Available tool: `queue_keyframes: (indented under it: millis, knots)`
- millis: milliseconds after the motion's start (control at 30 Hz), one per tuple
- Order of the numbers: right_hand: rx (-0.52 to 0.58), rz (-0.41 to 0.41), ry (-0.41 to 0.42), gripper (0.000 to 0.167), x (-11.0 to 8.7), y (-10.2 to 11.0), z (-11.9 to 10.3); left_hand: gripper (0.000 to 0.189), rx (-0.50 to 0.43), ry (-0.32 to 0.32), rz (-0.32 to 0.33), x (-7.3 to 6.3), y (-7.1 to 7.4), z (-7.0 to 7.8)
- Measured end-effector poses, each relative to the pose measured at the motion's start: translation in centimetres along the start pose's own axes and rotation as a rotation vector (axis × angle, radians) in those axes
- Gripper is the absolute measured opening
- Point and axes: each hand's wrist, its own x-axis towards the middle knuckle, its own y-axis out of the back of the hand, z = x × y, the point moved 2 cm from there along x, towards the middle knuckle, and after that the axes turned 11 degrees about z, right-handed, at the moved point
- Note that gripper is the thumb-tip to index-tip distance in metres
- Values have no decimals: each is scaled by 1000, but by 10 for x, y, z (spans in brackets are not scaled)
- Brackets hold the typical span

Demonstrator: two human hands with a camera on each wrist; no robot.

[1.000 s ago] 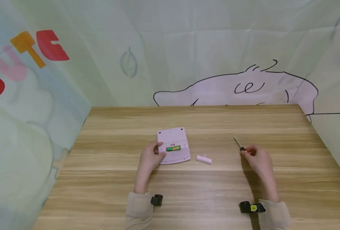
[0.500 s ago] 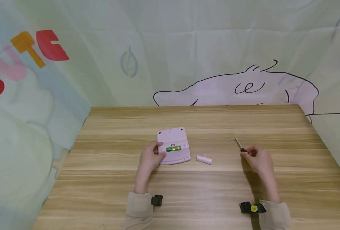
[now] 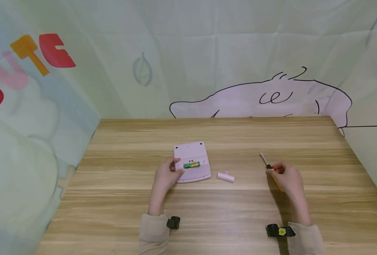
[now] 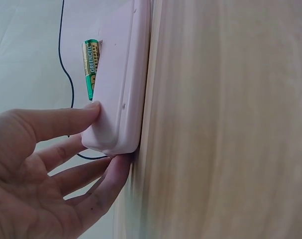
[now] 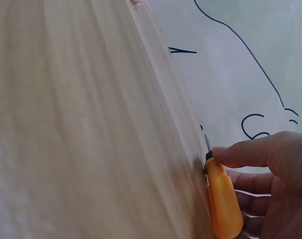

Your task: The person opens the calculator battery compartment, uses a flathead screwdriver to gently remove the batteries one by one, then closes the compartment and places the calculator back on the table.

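Observation:
A pink calculator (image 3: 193, 148) lies face down on the table, its back uppermost. A green and gold battery (image 3: 191, 165) sits in the uncovered slot; in the left wrist view the battery (image 4: 91, 69) stands partly proud of the back. My left hand (image 3: 167, 175) grips the calculator's left edge, thumb on the back and fingers at the side. To the right of the calculator lies a small pink battery cover (image 3: 225, 177). Farther right, my right hand (image 3: 287, 177) pinches a screwdriver (image 5: 224, 199) with an orange handle near its black collar, low at the table. Its metal shaft points away and left.
The wooden table (image 3: 223, 212) runs back to a printed cloth backdrop (image 3: 182, 63). A black wrist camera (image 3: 174, 222) sits by the left sleeve and another wrist camera (image 3: 273, 230) by the right sleeve.
More of the screwdriver's orange handle shows below my right hand now, as the screwdriver has shifted slightly in the fingers. My left hand, the calculator and the battery cover have stayed put.

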Motion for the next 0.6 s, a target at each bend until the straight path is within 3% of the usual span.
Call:
queue_keyframes:
  millis: [600]
  knots:
    - [13, 61, 29, 29, -1, 3, 0, 43, 5, -1, 2, 1, -3, -3]
